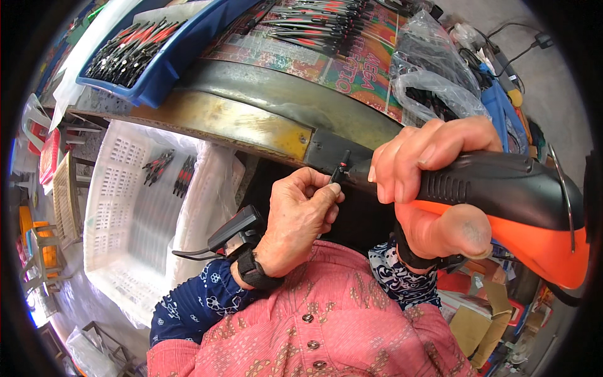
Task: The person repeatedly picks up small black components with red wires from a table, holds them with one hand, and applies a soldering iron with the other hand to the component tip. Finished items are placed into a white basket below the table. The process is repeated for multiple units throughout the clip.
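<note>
At the near edge of the table (pixel 352 110), the left hand (pixel 298 207) pinches a small dark part (pixel 338 174) with a reddish spot between thumb and fingertips; the part is too small and partly covered to make out fully. The right hand (pixel 433 163) is wrapped around the body of a black-and-orange power driver (pixel 502 185), whose narrow nose points left and ends right at the part; whether they touch cannot be told. The hands are apart, with only the nose and the part bridging a narrow gap between them. The driver's thick rear, with a bent wire loop (pixel 563 201), stretches out toward the right, past the right forearm. Beneath the hands, a dark space separates the table edge from the person's pink shirt (pixel 308 301), leaving some room below the left fingers. Leftward, the rim carries a worn brass-coloured strip (pixel 251 125), and under it stands a white slotted basket (pixel 97 207) with a plastic liner, its wall near the left wrist's black device (pixel 237 229); two bunches of red-and-black hand tools (pixel 159 166) lie inside. Beyond the metal edging, a blue bin (pixel 147 94) packed with similar tools reaches the table's edge, rows of pliers-like tools (pixel 317 25) cover a printed sheet (pixel 301 60), and a clear plastic bag (pixel 433 50) crowds the right corner.
</note>
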Motion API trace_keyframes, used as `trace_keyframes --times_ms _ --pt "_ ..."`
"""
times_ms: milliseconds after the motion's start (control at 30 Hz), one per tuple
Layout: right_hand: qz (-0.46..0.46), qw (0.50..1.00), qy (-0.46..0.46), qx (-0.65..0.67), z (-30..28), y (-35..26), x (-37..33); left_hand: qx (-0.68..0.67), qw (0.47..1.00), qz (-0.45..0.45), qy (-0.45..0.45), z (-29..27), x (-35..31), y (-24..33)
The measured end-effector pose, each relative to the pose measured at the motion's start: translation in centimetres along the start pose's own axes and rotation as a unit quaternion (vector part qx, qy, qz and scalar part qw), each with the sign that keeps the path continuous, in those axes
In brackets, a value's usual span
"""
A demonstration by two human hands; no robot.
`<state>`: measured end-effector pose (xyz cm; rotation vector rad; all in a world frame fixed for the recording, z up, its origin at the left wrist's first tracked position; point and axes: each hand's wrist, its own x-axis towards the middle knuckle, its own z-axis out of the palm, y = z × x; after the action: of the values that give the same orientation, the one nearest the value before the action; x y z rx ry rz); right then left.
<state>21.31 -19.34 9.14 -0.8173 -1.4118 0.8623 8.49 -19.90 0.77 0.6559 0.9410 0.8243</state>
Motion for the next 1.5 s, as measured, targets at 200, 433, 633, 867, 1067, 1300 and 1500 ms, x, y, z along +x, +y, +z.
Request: trace_keyframes --times_ms 200,433,633,867,1067,1300,1500 --pt "0.011 1.000 -0.018 -0.023 -0.04 -0.16 0.11 -0.008 1.000 0.000 -0.001 0.06 0.13 -0.05" --pt "0.007 0.999 0.031 -0.025 0.45 0.25 0.02 -0.012 1.000 -0.022 0.003 0.14 -0.10 0.28" --pt "0.032 0.998 0.047 0.008 0.28 0.26 0.19 -0.008 1.000 -0.008 -0.014 0.00 -0.28 0.38" --pt "0.012 0.999 0.043 0.005 0.19 0.43 -0.06 -0.005 1.000 -0.008 -0.022 -0.17 -0.21 0.26" --pt "-0.009 0.999 0.033 0.015 0.09 0.42 -0.01 -0.003 1.000 -0.006 -0.021 -0.22 -0.09 0.16" --pt "-0.024 0.999 0.019 0.027 0.28 0.52 0.08 0.001 1.000 -0.009 -0.022 -0.33 -0.10 0.28" --pt "-0.040 0.998 0.003 0.040 0.21 0.71 0.30 0.004 1.000 -0.008 -0.015 -0.31 -0.09 0.34"
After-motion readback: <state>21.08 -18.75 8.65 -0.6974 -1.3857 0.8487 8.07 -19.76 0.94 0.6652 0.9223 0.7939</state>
